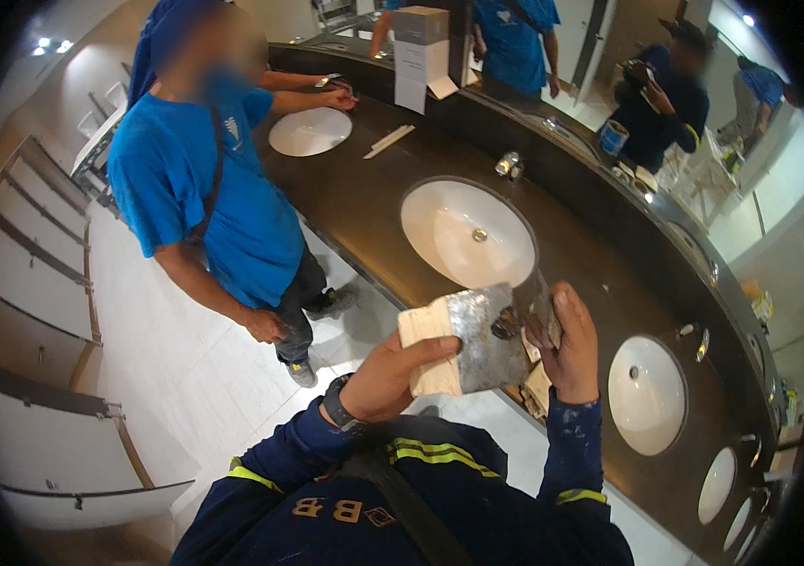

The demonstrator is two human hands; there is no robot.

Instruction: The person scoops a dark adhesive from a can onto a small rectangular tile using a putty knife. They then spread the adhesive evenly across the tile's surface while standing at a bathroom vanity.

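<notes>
Your left hand [385, 377] grips the wooden block [430, 349], fingers wrapped shut around its end, above the dark counter [355, 203]. Your right hand [567, 344] closes on the scraper [492, 344] pressed against it. The block looks stiff and light; hold its bare wood, away from the blade's thin edge.

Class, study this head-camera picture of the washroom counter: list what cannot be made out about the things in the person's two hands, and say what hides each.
- Head view: the wooden block in the left hand; its right part is covered by the grey metal sheet.
- Head view: the dark tool in the right hand; fingers wrap it and it is too small to tell its kind.
- Head view: the items under the hands at the counter edge, mostly hidden.
</notes>
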